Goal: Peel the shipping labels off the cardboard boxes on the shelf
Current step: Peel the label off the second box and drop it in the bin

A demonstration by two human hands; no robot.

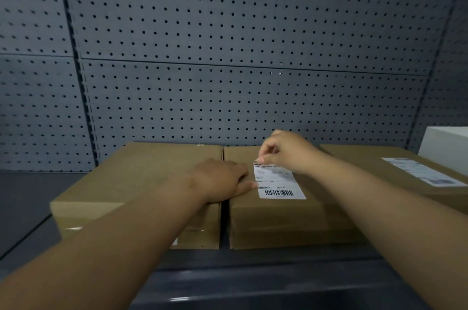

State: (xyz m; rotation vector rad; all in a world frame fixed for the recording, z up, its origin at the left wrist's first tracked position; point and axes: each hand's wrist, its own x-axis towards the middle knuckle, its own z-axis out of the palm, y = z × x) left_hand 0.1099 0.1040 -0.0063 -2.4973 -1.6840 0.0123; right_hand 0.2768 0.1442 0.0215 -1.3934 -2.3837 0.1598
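Observation:
Three brown cardboard boxes sit side by side on a dark shelf (253,274). The middle box (273,218) carries a white shipping label (277,182) with a barcode on its top. My right hand (288,151) pinches the label's far upper corner between thumb and fingers. My left hand (222,179) lies flat across the gap between the left box (141,178) and the middle box, its fingertips touching the label's left edge. The left box shows no label on top. The right box (374,160) bears its own white label (420,170), lying flat.
A grey pegboard wall (228,44) backs the shelf close behind the boxes. A white box (445,147) stands at the far right, against the right cardboard box. Bare dark shelf surface lies left of the boxes and along the front edge.

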